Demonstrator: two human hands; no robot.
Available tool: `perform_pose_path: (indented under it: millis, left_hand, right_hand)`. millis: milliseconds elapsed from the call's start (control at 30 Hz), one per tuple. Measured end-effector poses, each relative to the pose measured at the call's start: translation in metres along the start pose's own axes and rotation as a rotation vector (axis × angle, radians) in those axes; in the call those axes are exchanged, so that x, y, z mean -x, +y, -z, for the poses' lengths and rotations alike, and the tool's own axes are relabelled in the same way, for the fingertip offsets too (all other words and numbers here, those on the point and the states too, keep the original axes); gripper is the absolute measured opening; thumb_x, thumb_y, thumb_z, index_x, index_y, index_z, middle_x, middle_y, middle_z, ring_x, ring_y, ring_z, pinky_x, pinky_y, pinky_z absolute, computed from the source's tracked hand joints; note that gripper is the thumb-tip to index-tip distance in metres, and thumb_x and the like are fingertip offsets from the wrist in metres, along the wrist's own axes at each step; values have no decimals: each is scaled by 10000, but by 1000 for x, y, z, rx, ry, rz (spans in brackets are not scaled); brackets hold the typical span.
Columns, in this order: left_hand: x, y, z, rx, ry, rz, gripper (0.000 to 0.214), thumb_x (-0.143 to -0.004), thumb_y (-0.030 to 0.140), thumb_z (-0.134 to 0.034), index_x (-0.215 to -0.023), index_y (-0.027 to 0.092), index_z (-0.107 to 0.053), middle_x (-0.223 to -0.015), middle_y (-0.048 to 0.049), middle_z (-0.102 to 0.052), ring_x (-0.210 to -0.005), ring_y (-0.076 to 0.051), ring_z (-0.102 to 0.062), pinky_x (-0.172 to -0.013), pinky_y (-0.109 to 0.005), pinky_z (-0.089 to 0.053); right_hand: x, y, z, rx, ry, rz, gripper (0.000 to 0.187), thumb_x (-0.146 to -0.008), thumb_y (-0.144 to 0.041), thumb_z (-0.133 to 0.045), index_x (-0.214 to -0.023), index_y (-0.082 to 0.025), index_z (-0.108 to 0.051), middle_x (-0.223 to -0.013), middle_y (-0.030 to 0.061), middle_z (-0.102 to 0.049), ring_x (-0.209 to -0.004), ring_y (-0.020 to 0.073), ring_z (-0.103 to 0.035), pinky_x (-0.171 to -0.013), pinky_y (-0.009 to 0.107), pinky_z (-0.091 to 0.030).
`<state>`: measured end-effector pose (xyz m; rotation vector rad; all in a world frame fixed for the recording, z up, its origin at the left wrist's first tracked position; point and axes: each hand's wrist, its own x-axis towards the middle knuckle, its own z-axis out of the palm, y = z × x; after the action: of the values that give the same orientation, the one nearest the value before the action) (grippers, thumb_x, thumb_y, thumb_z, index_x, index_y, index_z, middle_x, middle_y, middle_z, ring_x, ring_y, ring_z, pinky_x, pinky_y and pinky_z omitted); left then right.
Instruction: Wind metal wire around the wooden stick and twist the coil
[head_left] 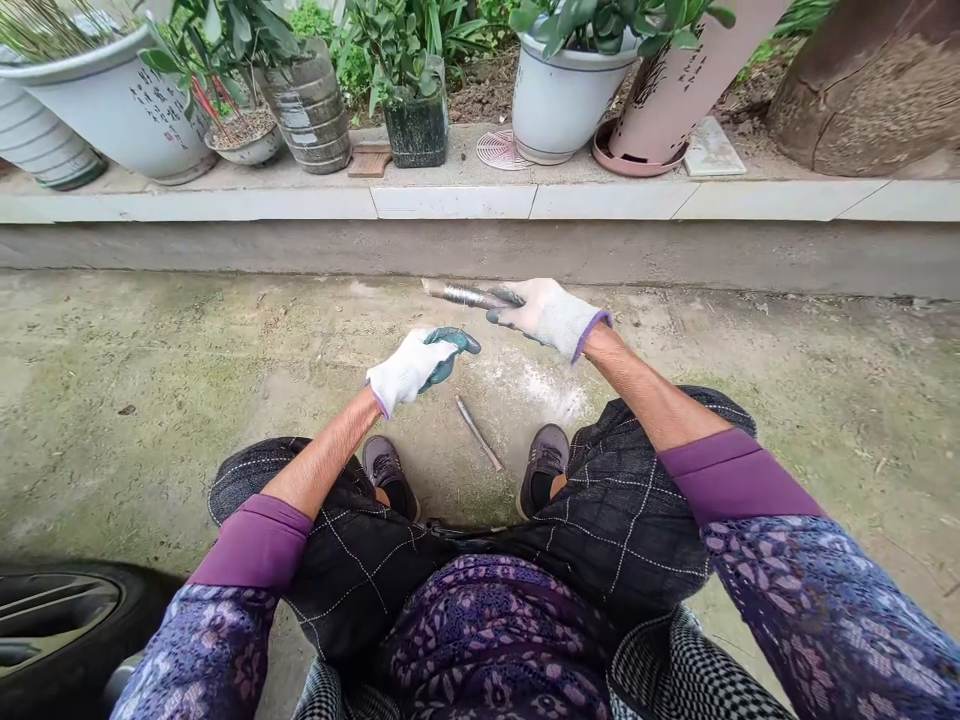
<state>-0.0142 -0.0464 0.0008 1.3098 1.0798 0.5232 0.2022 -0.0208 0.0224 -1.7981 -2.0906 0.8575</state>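
Note:
My right hand (536,308), in a white glove with a dark coated palm, is closed around a short stick (435,288). Shiny wire (465,295) is wound in tight turns about the stick's middle, and its far end points left. My left hand (435,362), in a matching glove with a green-grey palm, is just below and left of the stick, apart from it. Its fingers are curled together; what they pinch, if anything, is too small to make out. A thin grey rod (478,433) lies on the ground between my shoes.
White powder (551,388) is scattered on the concrete ground. Ahead runs a low tiled ledge (454,203) bearing potted plants, among them a white pot (570,105) and a pink planter (660,100). A vehicle wheel (75,620) stands at lower left.

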Motion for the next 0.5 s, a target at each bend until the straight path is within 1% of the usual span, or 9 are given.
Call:
perform_pose_path:
  millis: [100, 167, 200, 267, 333, 400, 433, 500]
  left_hand:
    - [0, -3, 7, 90, -84, -25, 332, -862, 343, -569, -1046, 101, -704, -420, 95, -323, -325, -59, -229, -336, -196, -163]
    - [0, -3, 13, 150, -125, -36, 331, -858, 346, -562, -1053, 108, -684, -427, 100, -321, -321, -62, -214, -327, -193, -169]
    - [0, -3, 15, 165, -131, -39, 318, -857, 342, -555, -1041, 111, -674, -430, 103, -315, -319, -61, -208, -326, -191, -175]
    - [-1, 0, 19, 115, -115, -28, 265, -861, 334, -526, -945, 118, -656, -423, 102, -306, -309, -63, -207, -320, -194, -190]
    - [-1, 4, 21, -24, -88, -6, 219, -857, 325, -506, -787, 142, -606, -412, 80, -334, -299, -65, -238, -314, -201, -198]
    - [1, 7, 22, -158, -91, 4, 187, -813, 291, -552, -676, 165, -544, -422, 48, -399, -311, -63, -297, -319, -199, -196]
    - [2, 8, 22, -207, -92, 2, 175, -780, 265, -589, -646, 167, -532, -437, 37, -430, -326, -60, -324, -328, -194, -194]
    - [5, 11, 21, -270, -68, -2, 137, -719, 214, -635, -620, 160, -556, -454, 36, -456, -351, -51, -338, -348, -188, -180]
  right_hand:
    - [7, -6, 3, -324, -35, -70, 291, -848, -315, -633, -1086, -155, -681, -650, -2, -564, -461, 76, -434, -406, 208, -357]
    - [11, -7, 5, -516, -97, -70, 328, -841, -319, -647, -1118, -144, -656, -642, -7, -551, -432, 65, -411, -359, 191, -341]
    - [12, -6, 7, -587, -140, -59, 343, -837, -320, -652, -1126, -136, -644, -630, -13, -542, -420, 62, -405, -344, 185, -337]
    - [15, -3, 9, -666, -281, -4, 344, -831, -333, -661, -1105, -127, -629, -623, -20, -541, -403, 59, -409, -330, 180, -339]
    - [17, 1, 10, -654, -453, 74, 331, -813, -358, -681, -1046, -128, -632, -633, -23, -557, -393, 56, -421, -323, 175, -340]
    - [19, 5, 10, -573, -584, 134, 327, -795, -389, -699, -996, -136, -645, -640, -25, -572, -394, 53, -427, -320, 171, -335]
    - [21, 7, 10, -520, -615, 149, 321, -785, -395, -706, -974, -141, -656, -632, -26, -573, -398, 54, -427, -321, 171, -330]
    - [24, 9, 8, -399, -634, 146, 282, -770, -378, -709, -929, -148, -680, -599, -25, -565, -404, 63, -416, -328, 182, -315]
